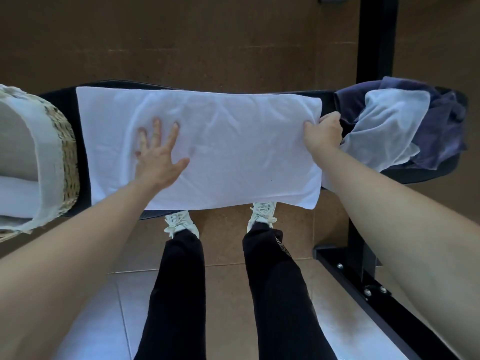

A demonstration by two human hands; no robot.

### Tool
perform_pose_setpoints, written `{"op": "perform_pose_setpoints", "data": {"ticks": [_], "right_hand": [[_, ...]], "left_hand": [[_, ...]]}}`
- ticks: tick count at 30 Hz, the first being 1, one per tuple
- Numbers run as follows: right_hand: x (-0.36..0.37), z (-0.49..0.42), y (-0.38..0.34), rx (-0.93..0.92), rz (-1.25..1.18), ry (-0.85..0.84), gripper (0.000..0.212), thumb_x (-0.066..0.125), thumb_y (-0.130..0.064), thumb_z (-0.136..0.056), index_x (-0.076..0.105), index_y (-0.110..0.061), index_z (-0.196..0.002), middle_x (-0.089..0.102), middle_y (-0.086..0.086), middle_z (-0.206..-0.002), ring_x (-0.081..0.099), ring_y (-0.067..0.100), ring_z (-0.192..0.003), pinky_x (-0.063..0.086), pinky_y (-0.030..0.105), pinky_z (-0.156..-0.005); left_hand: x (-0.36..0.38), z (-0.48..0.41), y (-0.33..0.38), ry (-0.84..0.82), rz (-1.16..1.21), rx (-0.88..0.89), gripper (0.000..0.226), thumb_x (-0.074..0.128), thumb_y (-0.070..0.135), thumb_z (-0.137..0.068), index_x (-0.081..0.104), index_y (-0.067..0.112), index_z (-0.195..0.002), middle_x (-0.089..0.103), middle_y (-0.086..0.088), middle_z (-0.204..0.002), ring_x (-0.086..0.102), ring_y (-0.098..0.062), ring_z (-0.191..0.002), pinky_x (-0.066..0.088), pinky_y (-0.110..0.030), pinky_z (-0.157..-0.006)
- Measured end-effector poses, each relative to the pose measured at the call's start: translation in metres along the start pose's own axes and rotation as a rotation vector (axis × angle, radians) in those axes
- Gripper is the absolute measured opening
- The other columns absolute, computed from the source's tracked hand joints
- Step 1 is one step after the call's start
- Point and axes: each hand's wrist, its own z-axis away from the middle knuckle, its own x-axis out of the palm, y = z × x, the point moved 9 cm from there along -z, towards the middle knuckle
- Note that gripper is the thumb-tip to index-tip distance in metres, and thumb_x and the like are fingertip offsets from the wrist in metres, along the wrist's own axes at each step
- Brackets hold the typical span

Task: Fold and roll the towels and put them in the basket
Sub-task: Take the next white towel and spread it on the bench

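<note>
**Black worktop, white trainers**

Seen from above: a long black worktop [59,102] across the middle, against a speckled brown surface [181,48]. Under its near edge, two white laced trainers [179,223], below black trousers [176,294]. To the right, an upright black metal post [376,40] and a black base bar [348,271] with silver bolts [367,291], over pale glossy tiles [104,320].

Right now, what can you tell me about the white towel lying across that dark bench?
The white towel is plain, soft-looking cloth, a long rectangle, lightly creased. It lies flat lengthwise on the dark bench, its near edge hanging slightly over the front. The left hand presses its left half with straight, spread fingers; the right hand pinches its right edge. A basket stands just off its left end, a heap of other towels off its right.
</note>
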Motion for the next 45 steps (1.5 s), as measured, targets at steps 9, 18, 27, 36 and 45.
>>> {"op": "perform_pose_setpoints", "data": {"ticks": [9, 18, 27, 36, 45], "right_hand": [[-0.014, -0.022, -0.028, -0.163, 0.043, -0.049, 0.024, 0.063, -0.035, -0.092, 0.058, -0.017, -0.106, 0.062, 0.006, -0.111, 0.06, 0.025, -0.098, 0.045, 0.033, -0.08], [0.005, 0.014, 0.027, -0.016, -0.027, -0.252, 0.031, 0.072, -0.022, -0.087, 0.058, -0.007, -0.112, 0.064, 0.003, -0.1, 0.062, 0.026, -0.093, 0.055, 0.042, -0.083], [0.012, 0.036, 0.028, 0.15, -0.448, -0.679, 0.024, 0.069, -0.013, -0.095, 0.069, 0.002, -0.115, 0.076, 0.02, -0.102, 0.077, 0.031, -0.082, 0.061, 0.033, -0.064], [0.004, 0.007, 0.007, 0.167, -0.478, -0.518, 0.012, 0.063, -0.017, -0.098, 0.065, -0.009, -0.107, 0.071, 0.008, -0.1, 0.069, 0.02, -0.084, 0.056, 0.026, -0.056], [-0.067, -0.005, 0.013, 0.078, -0.475, -0.093, 0.022, 0.067, -0.027, -0.093, 0.055, -0.017, -0.079, 0.056, 0.0, -0.074, 0.054, 0.015, -0.068, 0.047, 0.026, -0.056]], "left_hand": [[-0.029, -0.022, 0.008, 0.124, -0.041, -0.01, 0.089, 0.066, 0.044, -0.094, 0.012, 0.034, -0.164, -0.006, -0.006, -0.173, -0.003, -0.045, -0.156, 0.009, -0.055, -0.126], [0.029, 0.057, 0.21, 0.074, 0.458, 0.321, 0.031, 0.074, 0.025, -0.089, 0.07, 0.018, -0.119, 0.066, -0.005, -0.114, 0.059, -0.028, -0.112, 0.052, -0.045, -0.091], [0.078, 0.073, 0.266, -0.161, 0.689, -0.016, 0.061, 0.079, 0.051, -0.075, 0.041, 0.029, -0.118, 0.062, 0.009, -0.109, 0.064, -0.018, -0.096, 0.054, -0.04, -0.08], [0.08, 0.086, 0.269, -0.177, 0.759, 0.135, 0.022, 0.054, 0.011, -0.093, 0.073, 0.019, -0.101, 0.071, 0.01, -0.093, 0.064, -0.013, -0.093, 0.045, -0.028, -0.079], [0.088, 0.127, 0.282, -0.461, 1.078, 0.152, 0.014, 0.06, 0.012, -0.1, 0.073, 0.016, -0.104, 0.077, -0.004, -0.095, 0.073, -0.025, -0.089, 0.062, -0.041, -0.082]]}}
